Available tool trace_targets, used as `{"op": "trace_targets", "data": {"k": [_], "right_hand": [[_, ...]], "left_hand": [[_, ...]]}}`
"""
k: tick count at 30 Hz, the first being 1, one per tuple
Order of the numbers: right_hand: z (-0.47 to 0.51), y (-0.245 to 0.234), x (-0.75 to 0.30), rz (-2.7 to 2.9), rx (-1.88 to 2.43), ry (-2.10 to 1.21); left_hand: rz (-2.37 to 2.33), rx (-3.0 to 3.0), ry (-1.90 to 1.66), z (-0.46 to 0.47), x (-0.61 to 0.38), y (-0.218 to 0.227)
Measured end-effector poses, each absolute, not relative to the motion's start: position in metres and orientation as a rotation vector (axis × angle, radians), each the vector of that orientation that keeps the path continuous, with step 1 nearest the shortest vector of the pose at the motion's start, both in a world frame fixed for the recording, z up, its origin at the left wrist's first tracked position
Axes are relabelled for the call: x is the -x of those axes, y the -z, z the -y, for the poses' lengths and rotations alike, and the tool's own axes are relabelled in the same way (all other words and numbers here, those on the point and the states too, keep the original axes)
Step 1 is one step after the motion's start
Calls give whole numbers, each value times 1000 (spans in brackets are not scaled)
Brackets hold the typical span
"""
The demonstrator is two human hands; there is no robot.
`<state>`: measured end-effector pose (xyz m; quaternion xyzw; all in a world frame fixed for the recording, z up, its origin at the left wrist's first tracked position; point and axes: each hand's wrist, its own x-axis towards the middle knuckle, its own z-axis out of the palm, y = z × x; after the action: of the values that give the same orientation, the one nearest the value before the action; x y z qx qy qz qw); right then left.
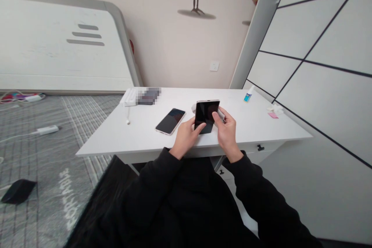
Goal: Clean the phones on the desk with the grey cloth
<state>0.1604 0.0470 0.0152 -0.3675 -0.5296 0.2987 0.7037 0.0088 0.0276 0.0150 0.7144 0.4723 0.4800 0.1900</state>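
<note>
A dark-screened smartphone [205,111] is held upright, tilted back, just above the front part of the white desk. Around its lower left edge my left hand [187,133] is closed, with the thumb lying over the screen's bottom corner. My right hand [227,131] grips the phone's right side, thumb on the screen. Something pale shows behind the phone near my right fingers; I cannot make out what it is. To the left of my left hand, a second smartphone [171,121] with a light edge lies face up on the desk.
On the white desk [139,135], a white box [130,97], a pixelated dark item [148,96] and a short white cable [128,118] lie at back left. A small bottle [248,95], crumpled tissue [276,108] and a pink slip [273,115] are on the right. A bed stands left.
</note>
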Motion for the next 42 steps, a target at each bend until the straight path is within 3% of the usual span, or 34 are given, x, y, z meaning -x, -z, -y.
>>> {"op": "trace_targets", "data": {"k": [5, 14, 24, 30, 42], "right_hand": [[-40, -33, -160, 1211, 805, -421], [-29, -66, -166, 1995, 695, 216], [-35, -76, -164, 1831, 791, 47], [-34, -71, -155, 1897, 722, 255], [-51, -90, -160, 2044, 812, 301]], "left_hand": [[-1522, -2155, -1195, -21, -12, -11], [-1530, -2253, -1209, -21, -10, -5], [-1736, -2343, -1005, -26, -11, -7], [-1740, -2334, -995, -25, -12, -8], [-1761, -2361, -1007, -25, -13, -7]]}}
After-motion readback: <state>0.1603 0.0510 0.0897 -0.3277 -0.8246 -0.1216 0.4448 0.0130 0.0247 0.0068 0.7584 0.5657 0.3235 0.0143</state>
